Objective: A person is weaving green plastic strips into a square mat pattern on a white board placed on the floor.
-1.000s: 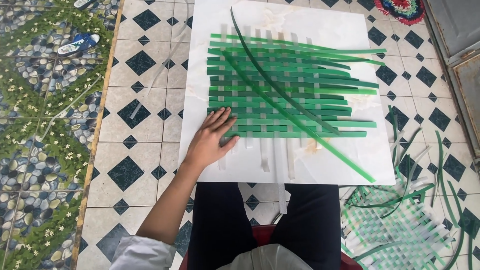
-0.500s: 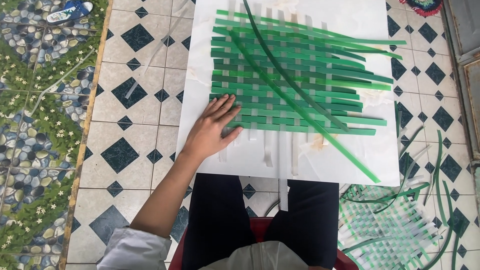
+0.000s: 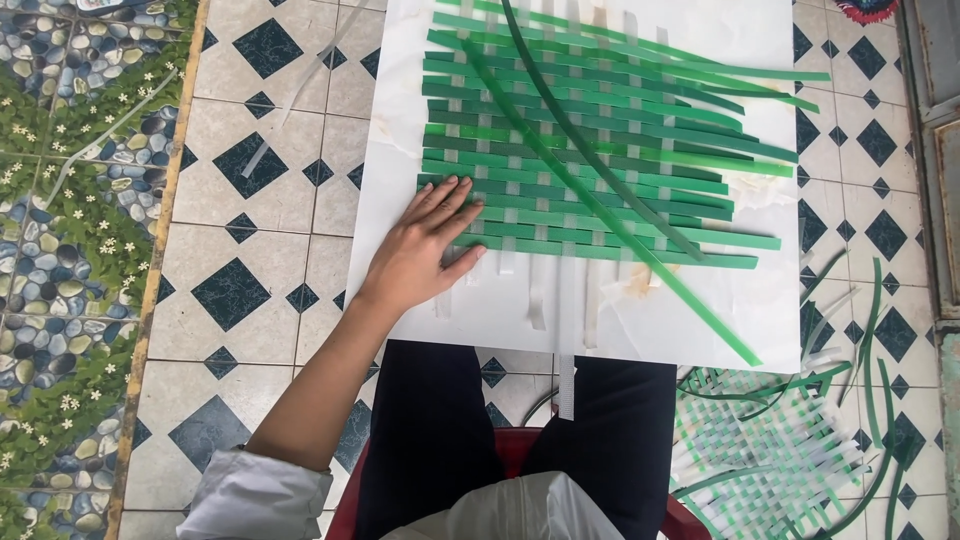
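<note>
Scanning from the left edge of the frame: a pebble-and-greenery patterned floor strip runs top to bottom, then the white tile floor with dark diamond insets. A loose pale strip lies diagonally across the tiles, upper left. Left hand sits left of centre, flat, palm down, fingers spread slightly, gripping nothing; fingertips press the lower-left corner of the woven mat of green strips, and the heel of the hand rests on the white board under it. White sleeve shows at lower left. Mat fills the upper centre of the frame, lying flat on the board: horizontal green bands crossed by pale translucent verticals whose loose ends stick out below the bottom row. Two long green strips lie loose diagonally over the weave; one runs down to the board's lower right corner. Board's near edge rests over the person's dark-trousered legs, centre bottom, with the red seat visible between them. Right hand is out of view. Lower right: a second green-and-white woven piece on the floor with stray green strips around it. Right edge: a metal door frame.
</note>
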